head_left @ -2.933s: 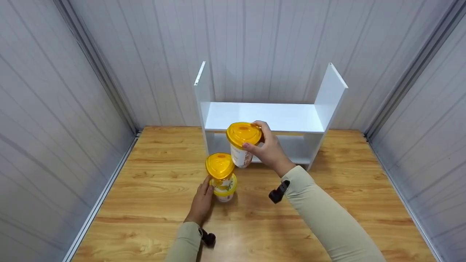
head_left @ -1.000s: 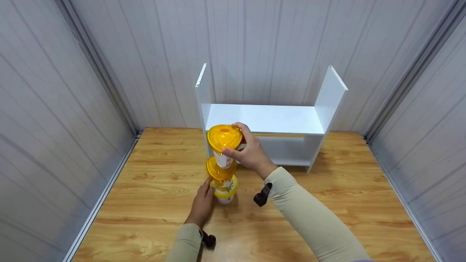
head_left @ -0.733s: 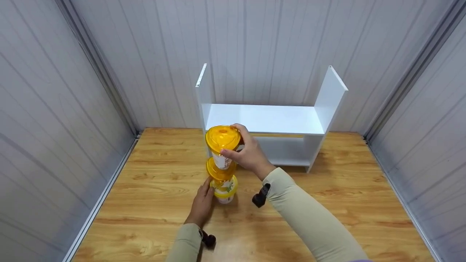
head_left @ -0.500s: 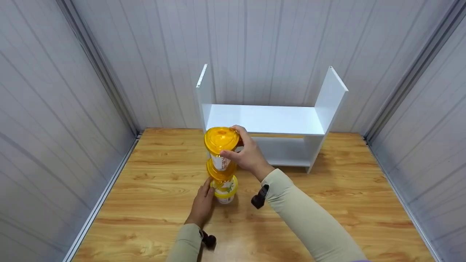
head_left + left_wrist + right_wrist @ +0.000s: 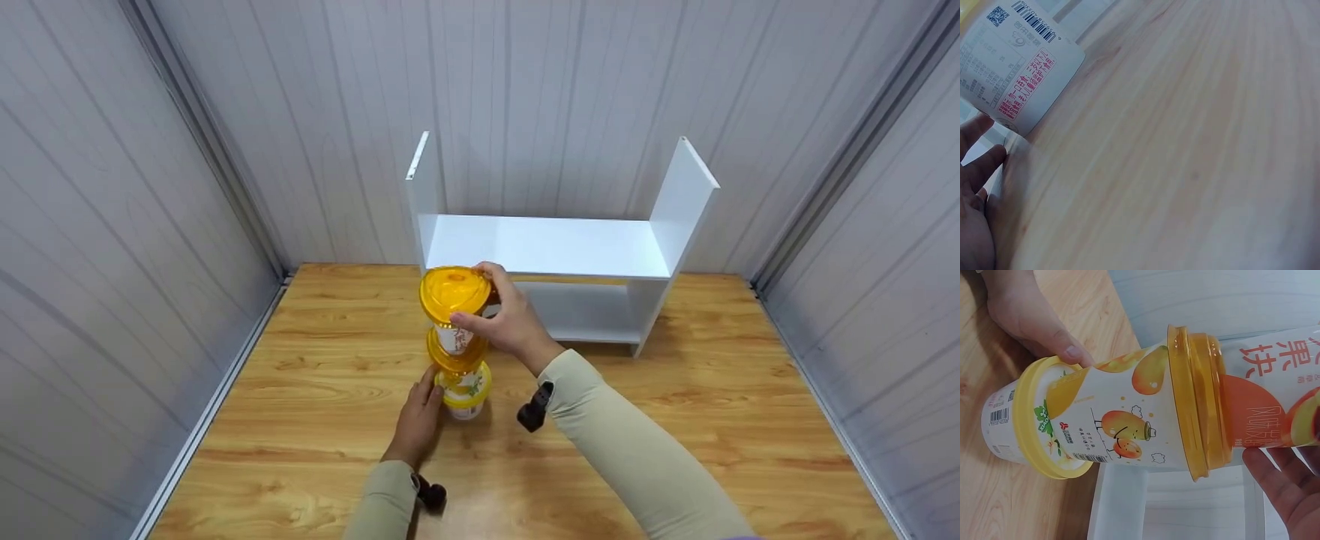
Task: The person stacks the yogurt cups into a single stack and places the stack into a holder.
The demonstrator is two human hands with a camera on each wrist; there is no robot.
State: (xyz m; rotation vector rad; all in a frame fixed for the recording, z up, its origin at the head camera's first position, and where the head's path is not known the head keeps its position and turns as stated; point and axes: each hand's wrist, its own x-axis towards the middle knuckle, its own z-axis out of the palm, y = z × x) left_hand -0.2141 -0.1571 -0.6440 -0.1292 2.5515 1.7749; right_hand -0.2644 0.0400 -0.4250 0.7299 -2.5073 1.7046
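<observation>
Three lidded containers stand one above another. At the bottom is a white tub [image 5: 465,409] with a yellow lid, its barcode side facing the left wrist view. On it stands a cup printed with mangoes [image 5: 1129,419], under an orange lid. My right hand [image 5: 514,319] grips a second white cup with an orange lid [image 5: 454,296], whose base meets the lid of the mango cup. My left hand [image 5: 417,416] lies on the table with extended fingers by the left side of the tub; whether they touch it is hard to tell.
A white two-level shelf [image 5: 551,244] with tall side panels stands just behind the stack, near the back wall [image 5: 555,97]. Light panelled walls enclose the wooden table [image 5: 337,480] on the left and right.
My right hand has brought the upper cup left and down from beside the stack onto the mango cup's lid. Lately it has shifted only slightly. My left hand stays by the tub.
</observation>
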